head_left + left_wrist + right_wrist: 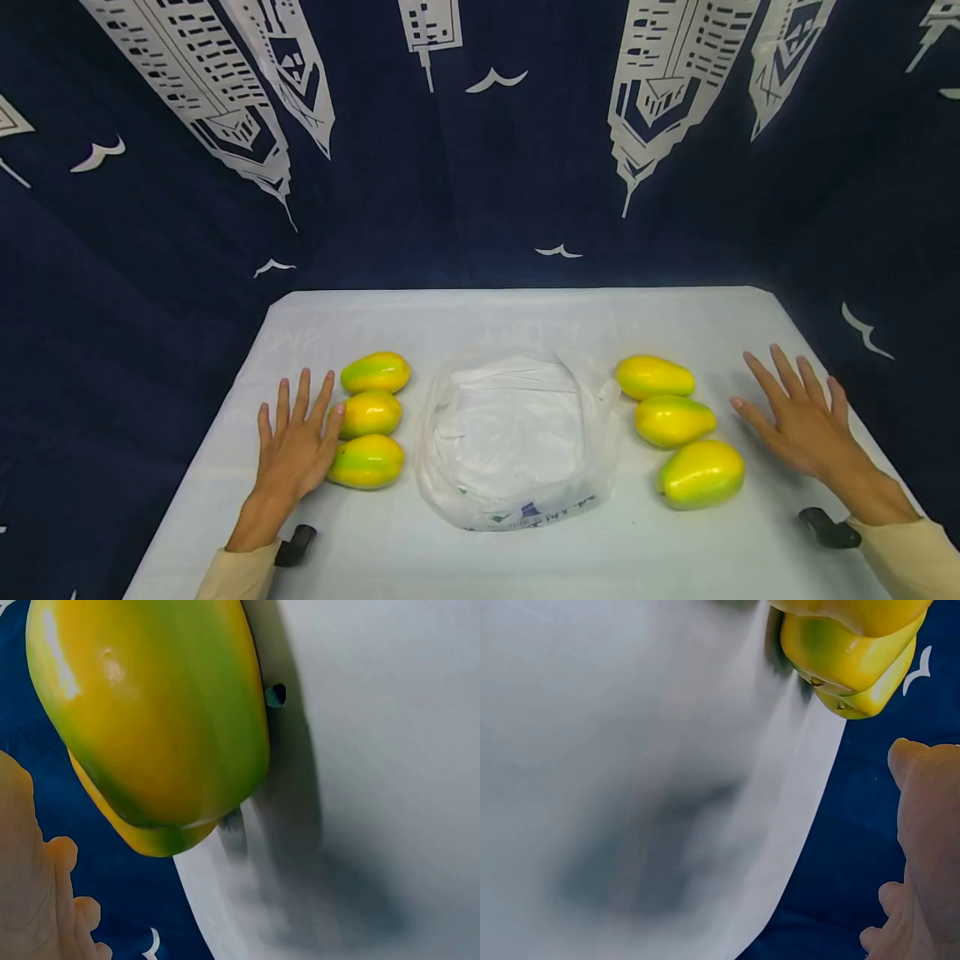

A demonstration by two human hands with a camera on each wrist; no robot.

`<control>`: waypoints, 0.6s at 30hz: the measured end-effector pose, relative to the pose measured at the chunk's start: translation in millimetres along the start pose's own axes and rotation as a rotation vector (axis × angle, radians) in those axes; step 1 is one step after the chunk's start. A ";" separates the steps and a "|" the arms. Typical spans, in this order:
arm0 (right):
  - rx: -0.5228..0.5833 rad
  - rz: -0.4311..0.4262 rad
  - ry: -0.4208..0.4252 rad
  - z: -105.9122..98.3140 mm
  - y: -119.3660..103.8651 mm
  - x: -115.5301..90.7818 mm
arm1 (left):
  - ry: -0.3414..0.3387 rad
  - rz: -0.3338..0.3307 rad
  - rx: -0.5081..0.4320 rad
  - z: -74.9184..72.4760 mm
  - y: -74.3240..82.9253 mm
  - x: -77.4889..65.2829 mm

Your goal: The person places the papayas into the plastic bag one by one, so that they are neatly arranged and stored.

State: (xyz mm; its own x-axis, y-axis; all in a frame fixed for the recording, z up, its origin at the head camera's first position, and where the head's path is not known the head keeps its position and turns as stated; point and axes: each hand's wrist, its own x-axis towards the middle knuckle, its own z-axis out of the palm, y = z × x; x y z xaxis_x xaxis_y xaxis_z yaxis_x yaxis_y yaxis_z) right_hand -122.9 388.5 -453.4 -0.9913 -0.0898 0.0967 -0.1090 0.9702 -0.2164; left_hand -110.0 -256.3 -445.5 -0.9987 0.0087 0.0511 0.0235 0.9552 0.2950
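Observation:
My left hand [296, 450] is held palm down with fingers spread, beside three glossy yellow-green mangoes in a column; its thumb overlaps the middle mango [371, 414] in the head view. Above that one lies the far mango [377, 372], and below it the near mango [367, 462]. The left wrist view shows a mango [150, 712] close up, the hand [26, 877] off to its side. My right hand [806, 425], also spread and holding nothing, is to the right of three more mangoes [655, 377]. A clear plastic bag [517, 425] lies open-mouthed between the two columns.
All this is on a white-covered table [480, 558] with angled far corners. A dark blue cloth [480, 183] printed with white buildings and birds hangs behind it. Dark wrist cameras [296, 546] stick out at both cuffs.

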 end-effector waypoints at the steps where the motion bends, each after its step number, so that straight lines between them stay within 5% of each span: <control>1: -0.001 0.000 -0.002 0.3 0.1 0.3 | -0.002 0.000 -0.001 -0.1 0.2 0.4; 18: 0.027 -0.067 0.017 -0.8 -5.1 2.5 | 0.029 0.022 -0.032 -1.5 7.8 4.1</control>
State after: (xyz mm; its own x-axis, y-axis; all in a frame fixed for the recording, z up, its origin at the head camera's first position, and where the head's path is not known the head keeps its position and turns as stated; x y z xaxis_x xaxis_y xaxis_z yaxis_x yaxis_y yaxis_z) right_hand -124.7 383.6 -451.2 -0.9803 -0.1502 0.1280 -0.1771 0.9558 -0.2348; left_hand -113.8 -249.3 -441.6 -0.9961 0.0211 0.0851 0.0477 0.9449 0.3239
